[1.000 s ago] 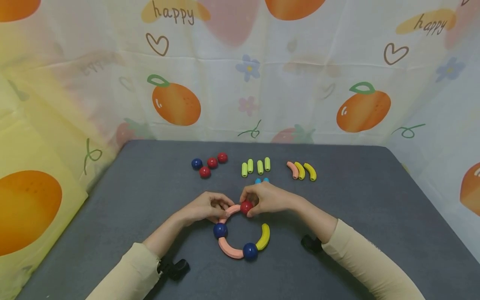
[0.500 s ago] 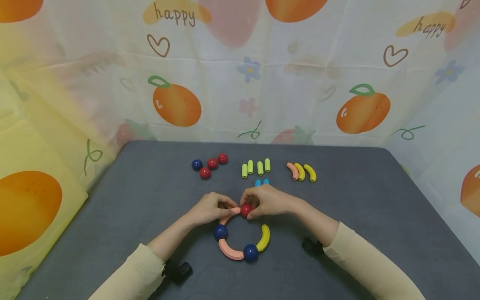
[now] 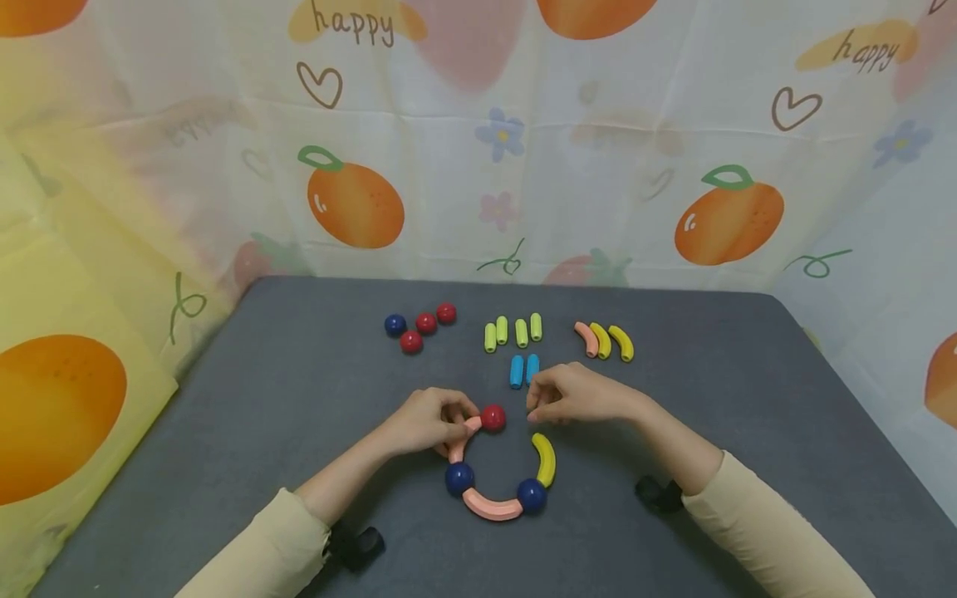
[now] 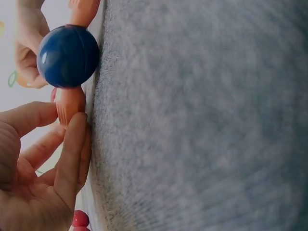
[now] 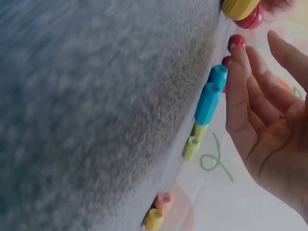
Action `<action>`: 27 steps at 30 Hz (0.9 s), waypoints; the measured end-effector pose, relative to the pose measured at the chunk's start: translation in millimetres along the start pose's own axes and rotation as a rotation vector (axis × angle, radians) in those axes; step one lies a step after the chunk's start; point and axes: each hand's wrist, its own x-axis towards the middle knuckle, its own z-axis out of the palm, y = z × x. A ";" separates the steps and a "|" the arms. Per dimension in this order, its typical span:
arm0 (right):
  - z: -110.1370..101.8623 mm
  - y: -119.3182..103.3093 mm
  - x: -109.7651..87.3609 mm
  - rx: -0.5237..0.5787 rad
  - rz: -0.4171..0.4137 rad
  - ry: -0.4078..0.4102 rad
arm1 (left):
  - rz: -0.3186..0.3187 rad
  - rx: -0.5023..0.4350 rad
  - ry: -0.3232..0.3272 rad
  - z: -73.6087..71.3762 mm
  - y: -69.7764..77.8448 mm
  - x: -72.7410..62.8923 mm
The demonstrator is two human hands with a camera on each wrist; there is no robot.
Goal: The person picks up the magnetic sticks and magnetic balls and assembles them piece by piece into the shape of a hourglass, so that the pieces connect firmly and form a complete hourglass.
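My left hand (image 3: pixel 429 422) pinches a pink curved piece (image 3: pixel 458 447) between thumb and fingers; its middle is hidden by them. A red ball (image 3: pixel 493 418) sits at that piece's upper end, and a blue ball (image 4: pixel 68 56) joins its lower end. From there the chain runs through a second pink curved piece (image 3: pixel 492 505) and another blue ball (image 3: pixel 532 495) to a yellow curved piece (image 3: pixel 545 459), leaving a gap at the upper right. Nothing is held by my right hand (image 3: pixel 571 393), its thumb and fingers apart beside that gap, near two blue sticks (image 5: pixel 208 103).
Behind the hands lie loose red balls (image 3: pixel 425 323) with a blue ball (image 3: pixel 395 325), several light green sticks (image 3: pixel 502 330), and loose curved pieces, one pink (image 3: pixel 586 339) and two yellow (image 3: pixel 621 343). The dark grey tabletop (image 3: pixel 247 399) meets a printed cloth (image 3: pixel 449 191) at the back.
My right hand has let go of the red ball and moved right, uncovering the blue sticks. The lower part of the chain has swung to the right. My left hand keeps its pinch.
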 end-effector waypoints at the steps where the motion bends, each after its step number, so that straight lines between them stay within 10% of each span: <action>1: -0.5 1.0 -1.5 0.004 0.007 -0.019 | -0.002 -0.002 0.000 0.3 0.9 -0.5; 13: 3.4 0.6 -10.2 -0.006 0.178 -0.156 | 0.015 0.001 -0.011 -0.6 1.3 -0.3; 27: 12.7 -5.8 -2.8 -0.032 0.176 -0.133 | 0.016 0.020 -0.077 -1.3 1.0 1.7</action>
